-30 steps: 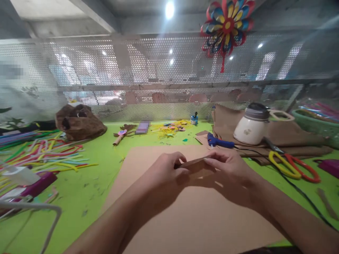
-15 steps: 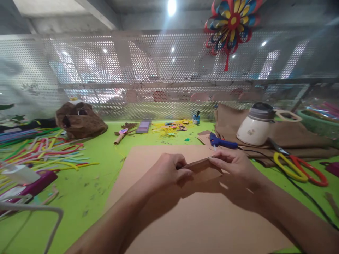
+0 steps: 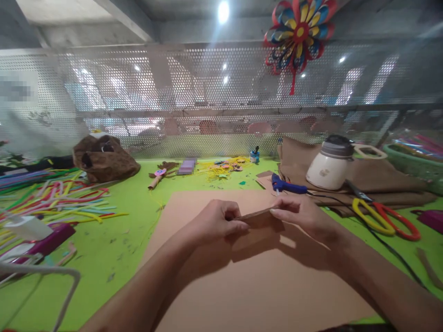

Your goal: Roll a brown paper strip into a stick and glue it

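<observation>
A small folded piece of brown paper (image 3: pixel 260 220) is stretched between my two hands, its upper edge running nearly level. My left hand (image 3: pixel 221 220) pinches its left end between thumb and curled fingers. The other end is gripped by thumb and fingertips of my right hand (image 3: pixel 297 213). Both hands are just above a large tan sheet (image 3: pixel 263 295), which carries their shadows. Just beyond my right hand lies a blue hot glue gun (image 3: pixel 287 184), its nozzle partly behind the fingers. How many layers the folded paper has I cannot tell.
Scissors (image 3: pixel 374 216), a white jar (image 3: pixel 327 168) and folded brown paper (image 3: pixel 391 182) lie to the right, with a black cord. At left are pipe cleaners (image 3: pixel 79 203), a power strip (image 3: pixel 51 240) and a brown crumpled bag (image 3: pixel 104 159). Yellow shreds (image 3: pixel 221 170) lie at the back.
The folded paper has tipped slightly, showing less of its front face. Both hands keep their hold on it, and the view has shifted a little.
</observation>
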`<state>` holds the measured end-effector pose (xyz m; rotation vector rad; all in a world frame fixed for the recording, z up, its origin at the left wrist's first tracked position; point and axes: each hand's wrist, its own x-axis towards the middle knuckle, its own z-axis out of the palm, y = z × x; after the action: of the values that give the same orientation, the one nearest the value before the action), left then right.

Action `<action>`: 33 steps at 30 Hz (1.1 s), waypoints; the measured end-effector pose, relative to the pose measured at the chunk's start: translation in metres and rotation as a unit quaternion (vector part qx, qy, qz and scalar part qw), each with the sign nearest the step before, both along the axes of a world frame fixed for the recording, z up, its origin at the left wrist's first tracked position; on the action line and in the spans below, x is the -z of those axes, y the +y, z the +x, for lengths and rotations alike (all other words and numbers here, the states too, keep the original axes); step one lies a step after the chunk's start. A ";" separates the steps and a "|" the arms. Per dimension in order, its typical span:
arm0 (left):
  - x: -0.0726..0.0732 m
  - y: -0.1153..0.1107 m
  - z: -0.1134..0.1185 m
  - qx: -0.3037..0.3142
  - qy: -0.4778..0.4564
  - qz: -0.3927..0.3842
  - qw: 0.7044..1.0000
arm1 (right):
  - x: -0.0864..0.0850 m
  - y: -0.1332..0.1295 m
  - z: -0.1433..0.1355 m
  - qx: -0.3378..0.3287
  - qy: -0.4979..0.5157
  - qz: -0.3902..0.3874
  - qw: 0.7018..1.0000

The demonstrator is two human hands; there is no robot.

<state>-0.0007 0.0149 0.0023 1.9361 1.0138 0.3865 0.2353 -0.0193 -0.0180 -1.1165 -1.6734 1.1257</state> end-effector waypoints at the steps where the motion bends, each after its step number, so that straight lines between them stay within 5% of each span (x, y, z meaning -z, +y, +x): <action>1: 0.000 0.001 0.000 -0.001 -0.001 -0.002 1.000 | -0.001 0.000 0.000 -0.003 -0.001 -0.011 1.000; 7: 0.000 0.006 -0.003 -0.043 0.029 0.105 0.993 | 0.003 0.004 0.004 0.047 -0.026 0.036 0.998; 19: -0.006 0.006 -0.006 -0.034 -0.053 -0.010 0.998 | 0.007 0.006 0.009 0.075 0.001 0.052 0.996; 33: -0.003 0.009 -0.003 -0.050 -0.082 -0.014 0.995 | 0.013 0.007 0.003 0.085 0.116 -0.023 0.989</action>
<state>-0.0036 0.0238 0.0055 1.8009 1.0053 0.5746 0.2387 -0.0119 -0.0307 -1.0896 -1.3531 1.1425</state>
